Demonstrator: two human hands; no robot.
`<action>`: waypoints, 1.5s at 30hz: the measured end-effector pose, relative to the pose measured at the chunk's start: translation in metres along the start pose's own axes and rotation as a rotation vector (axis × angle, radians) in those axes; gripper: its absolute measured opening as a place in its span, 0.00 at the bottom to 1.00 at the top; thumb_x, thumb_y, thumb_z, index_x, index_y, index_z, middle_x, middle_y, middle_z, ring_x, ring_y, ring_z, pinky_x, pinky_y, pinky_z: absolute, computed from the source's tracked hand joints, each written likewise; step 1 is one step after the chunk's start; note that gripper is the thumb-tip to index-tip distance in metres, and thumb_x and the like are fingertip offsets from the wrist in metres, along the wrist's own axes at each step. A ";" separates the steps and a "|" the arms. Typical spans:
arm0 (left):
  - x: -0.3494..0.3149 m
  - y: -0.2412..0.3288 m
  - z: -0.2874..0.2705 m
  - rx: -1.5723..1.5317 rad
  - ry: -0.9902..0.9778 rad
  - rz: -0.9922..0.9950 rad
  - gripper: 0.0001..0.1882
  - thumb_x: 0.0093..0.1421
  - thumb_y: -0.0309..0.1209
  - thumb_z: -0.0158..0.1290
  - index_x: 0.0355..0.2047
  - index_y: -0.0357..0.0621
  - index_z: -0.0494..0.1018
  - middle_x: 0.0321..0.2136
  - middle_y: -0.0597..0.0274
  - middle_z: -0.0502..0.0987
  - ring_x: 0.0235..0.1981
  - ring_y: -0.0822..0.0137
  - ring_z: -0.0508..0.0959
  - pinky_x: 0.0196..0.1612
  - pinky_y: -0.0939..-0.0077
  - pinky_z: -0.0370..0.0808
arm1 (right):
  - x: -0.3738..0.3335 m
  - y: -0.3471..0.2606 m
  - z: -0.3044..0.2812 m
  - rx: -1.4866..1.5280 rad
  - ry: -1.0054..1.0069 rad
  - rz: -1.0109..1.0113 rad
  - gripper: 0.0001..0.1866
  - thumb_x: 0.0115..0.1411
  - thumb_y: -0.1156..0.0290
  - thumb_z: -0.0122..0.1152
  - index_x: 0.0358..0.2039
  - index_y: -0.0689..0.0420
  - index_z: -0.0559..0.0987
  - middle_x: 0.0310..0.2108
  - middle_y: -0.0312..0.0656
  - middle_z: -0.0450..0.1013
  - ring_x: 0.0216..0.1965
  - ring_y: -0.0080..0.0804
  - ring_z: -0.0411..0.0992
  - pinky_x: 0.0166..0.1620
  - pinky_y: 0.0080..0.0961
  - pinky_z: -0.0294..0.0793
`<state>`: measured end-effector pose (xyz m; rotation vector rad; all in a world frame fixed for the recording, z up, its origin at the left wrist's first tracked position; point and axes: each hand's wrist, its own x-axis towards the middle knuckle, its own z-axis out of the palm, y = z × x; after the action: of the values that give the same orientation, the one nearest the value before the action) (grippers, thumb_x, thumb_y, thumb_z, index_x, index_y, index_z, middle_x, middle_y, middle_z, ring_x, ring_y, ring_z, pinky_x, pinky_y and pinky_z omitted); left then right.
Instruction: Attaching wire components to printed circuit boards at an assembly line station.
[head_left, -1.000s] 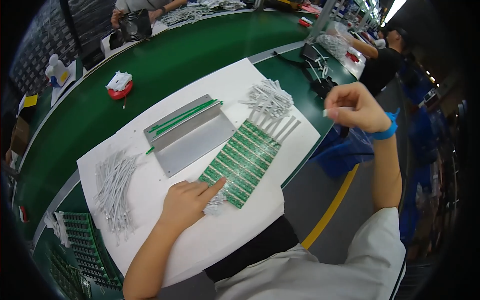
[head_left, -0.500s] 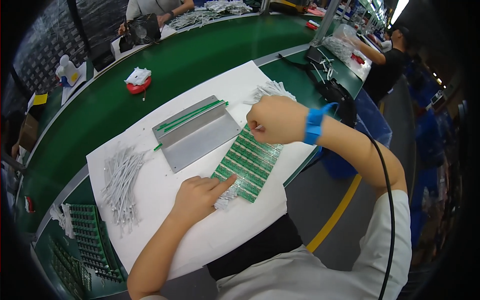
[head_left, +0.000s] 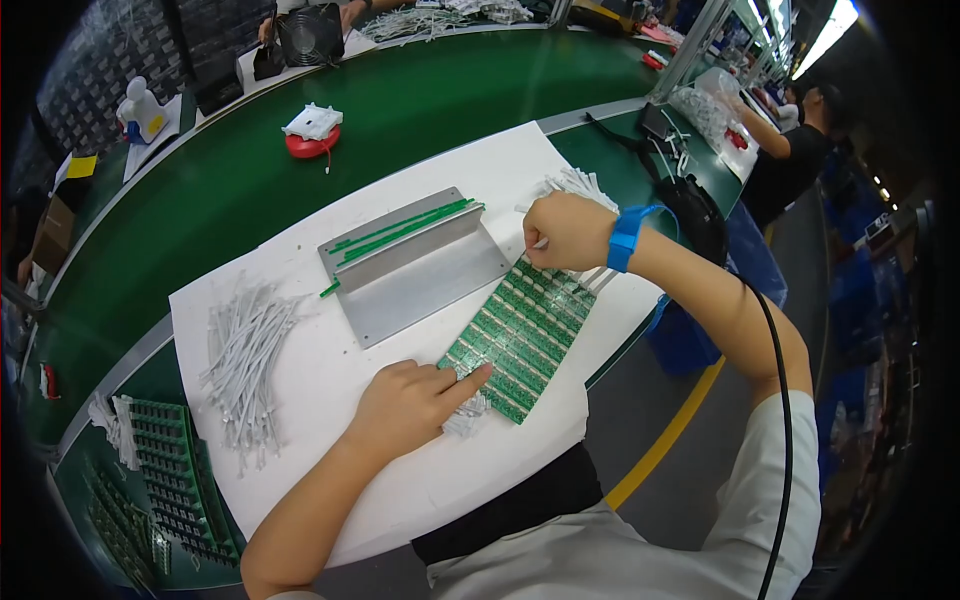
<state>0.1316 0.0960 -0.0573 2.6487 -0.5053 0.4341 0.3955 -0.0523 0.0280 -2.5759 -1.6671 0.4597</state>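
Note:
A green circuit board panel (head_left: 530, 335), with rows of small boards, lies aslant on the white paper. My left hand (head_left: 405, 410) holds its near left edge: one finger stretches onto the boards, the others are curled. White connectors (head_left: 466, 416) sit by that edge, partly under the hand. At the panel's far edge, my right hand (head_left: 572, 232), with a blue wrist strap (head_left: 626, 240), is closed, pinching a small white piece that looks like a cable end. White wires (head_left: 598, 279) show below this hand. Behind it lies a bundle of white cables (head_left: 580, 185).
An angled metal plate (head_left: 425, 290) with green strips stands left of the panel. Many white cables (head_left: 245, 365) lie farther left. Black-and-green racks (head_left: 180, 475) are at lower left. Beyond the paper runs a green belt (head_left: 420, 100) carrying a red round item (head_left: 313, 143). A co-worker (head_left: 795, 150) is at far right.
The view has shifted, moving most of the scene slightly right. A white piece now shows at my right fingertips, and white wires show below that hand. My left hand stays on the panel.

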 end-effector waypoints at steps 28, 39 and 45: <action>0.002 0.003 -0.003 0.086 -0.032 0.002 0.27 0.52 0.25 0.53 0.55 0.52 0.75 0.20 0.72 0.71 0.22 0.72 0.74 0.28 0.76 0.70 | 0.012 0.001 -0.001 -0.010 -0.069 0.052 0.10 0.46 0.70 0.69 0.25 0.65 0.84 0.29 0.51 0.80 0.32 0.43 0.79 0.39 0.31 0.78; 0.002 0.003 -0.003 0.098 -0.034 -0.006 0.26 0.53 0.25 0.53 0.54 0.52 0.76 0.20 0.72 0.71 0.22 0.72 0.74 0.29 0.76 0.71 | 0.010 0.015 0.002 0.183 -0.026 -0.069 0.07 0.45 0.73 0.70 0.23 0.65 0.84 0.24 0.50 0.80 0.27 0.40 0.79 0.34 0.29 0.79; 0.002 0.003 -0.008 -0.195 0.022 -0.092 0.31 0.49 0.24 0.61 0.56 0.48 0.70 0.22 0.67 0.72 0.22 0.67 0.74 0.30 0.75 0.71 | -0.005 -0.004 0.015 -0.100 0.195 0.020 0.10 0.47 0.71 0.69 0.30 0.62 0.84 0.30 0.46 0.79 0.34 0.42 0.78 0.40 0.33 0.78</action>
<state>0.1306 0.0966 -0.0484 2.4656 -0.3956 0.3655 0.3857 -0.0573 0.0158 -2.6098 -1.6393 0.1234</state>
